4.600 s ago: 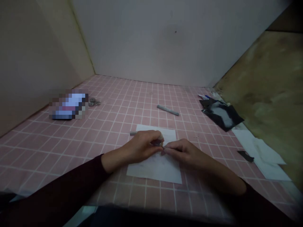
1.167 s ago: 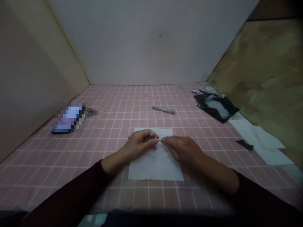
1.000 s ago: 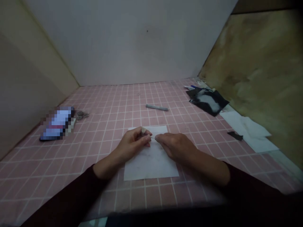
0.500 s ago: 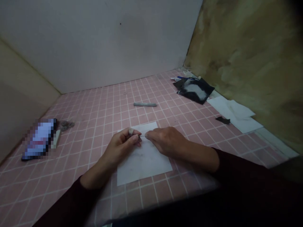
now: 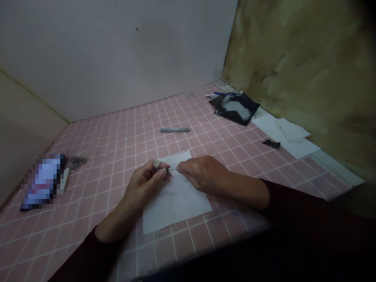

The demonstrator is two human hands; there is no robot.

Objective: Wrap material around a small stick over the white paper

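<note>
**Left hand** (image 5: 143,187): curled closed, thumb and fingers pinching a small dark piece (image 5: 167,170), too small to identify. A thin pale wire (image 5: 173,170) runs rightward from it. One fingertip (image 5: 156,164) shows a whitish tip, either a cover or a nail.

**Right hand** (image 5: 204,174): fingers together, their tips (image 5: 179,168) at the wire's far end; pinching or only touching cannot be told.

**Handling (judged):** the wire looks very light and fine, apt to bend or slip; safest taken close to the dark piece, between fingertips.

**Below the grip:** white paper sheet (image 5: 176,203) on a pink grid-lined surface (image 5: 102,176).

**Ahead:** grey cylindrical stick (image 5: 175,130); further right, black-and-white pouch (image 5: 235,109) and blue pen (image 5: 221,94).

**Right:** loose white paper sheets (image 5: 283,135), small black scrap (image 5: 272,144).

**Left:** pixelated flat object (image 5: 42,182), small white block (image 5: 65,180), small grey rings (image 5: 75,161).
</note>
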